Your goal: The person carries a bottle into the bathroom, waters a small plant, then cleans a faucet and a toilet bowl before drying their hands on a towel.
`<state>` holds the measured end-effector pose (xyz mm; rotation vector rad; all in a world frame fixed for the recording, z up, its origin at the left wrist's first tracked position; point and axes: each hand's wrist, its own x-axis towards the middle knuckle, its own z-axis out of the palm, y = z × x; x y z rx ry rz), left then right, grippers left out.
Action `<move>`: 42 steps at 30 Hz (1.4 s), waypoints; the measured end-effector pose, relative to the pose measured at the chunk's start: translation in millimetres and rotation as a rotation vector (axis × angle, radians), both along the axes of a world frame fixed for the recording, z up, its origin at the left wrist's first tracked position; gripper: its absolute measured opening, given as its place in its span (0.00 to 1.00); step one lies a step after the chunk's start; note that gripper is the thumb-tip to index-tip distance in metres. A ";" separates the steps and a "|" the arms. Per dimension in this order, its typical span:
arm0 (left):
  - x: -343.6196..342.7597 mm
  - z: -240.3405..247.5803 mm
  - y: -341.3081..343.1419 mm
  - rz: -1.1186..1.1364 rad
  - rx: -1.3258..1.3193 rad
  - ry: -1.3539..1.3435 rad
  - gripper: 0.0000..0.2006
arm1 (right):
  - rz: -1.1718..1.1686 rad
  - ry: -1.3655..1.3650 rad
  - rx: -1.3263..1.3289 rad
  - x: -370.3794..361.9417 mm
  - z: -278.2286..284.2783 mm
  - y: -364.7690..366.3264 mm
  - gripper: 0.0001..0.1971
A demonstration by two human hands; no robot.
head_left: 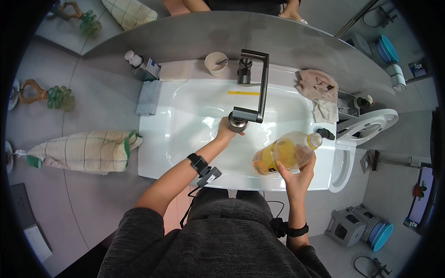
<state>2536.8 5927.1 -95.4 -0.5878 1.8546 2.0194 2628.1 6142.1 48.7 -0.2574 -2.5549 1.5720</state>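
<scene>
Gripping a clear plastic bottle (294,146) over the white sink (185,134)

Closes the right hand (299,173) around it, holding it tilted, neck to the right. Shows a yellow-orange label (263,162) with dark print near the base. Places the left hand (225,131) at the faucet head (238,123), partly hidden; cannot tell its grip.

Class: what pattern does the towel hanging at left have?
The towel is cream, checked with thin dark lines; shown in the head view.
</scene>
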 end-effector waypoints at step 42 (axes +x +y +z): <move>101.9 129.3 -94.8 -0.225 -0.579 0.370 0.47 | -0.040 -0.927 -1.532 -93.8 -110.5 -124.8 0.10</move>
